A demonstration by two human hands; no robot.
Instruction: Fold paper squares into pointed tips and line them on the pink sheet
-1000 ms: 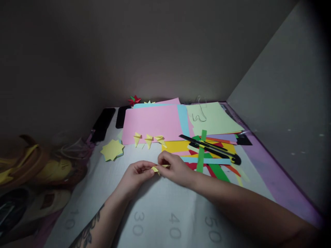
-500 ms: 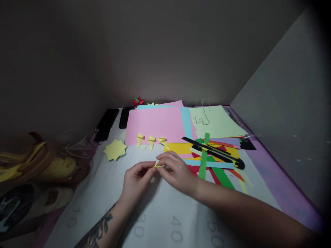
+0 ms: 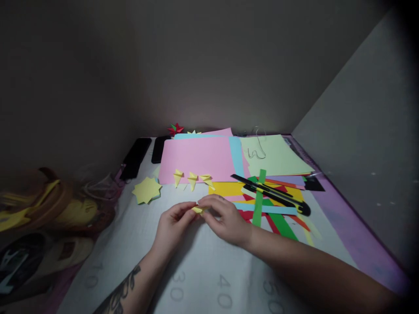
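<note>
Between my two hands is a small piece of folded yellow paper (image 3: pixel 197 210), pinched at both ends above the white mat. My left hand (image 3: pixel 173 224) closes thumb and fingers on its left end. On the right end, my right hand (image 3: pixel 225 220) grips with thumb and bent fingers. Fingertips hide part of the paper's folds. Just beyond the hands lie three folded yellow paper pieces (image 3: pixel 193 180) in a row, at the front edge of a pink sheet (image 3: pixel 199 157). A yellow star-shaped paper stack (image 3: pixel 146 190) sits to the left.
A black and yellow utility knife (image 3: pixel 278 196) lies over colored paper strips (image 3: pixel 258 205) at right. Pale green sheets (image 3: pixel 275 152) carry a bent wire or cord. Two dark phones (image 3: pixel 137 152) lie at back left, near a red paper star (image 3: pixel 176 129). Walls rise behind and right.
More of the folded yellow paper shows between my fingertips, and its face has turned toward me. My fingers have shifted slightly; the other things stay in place.
</note>
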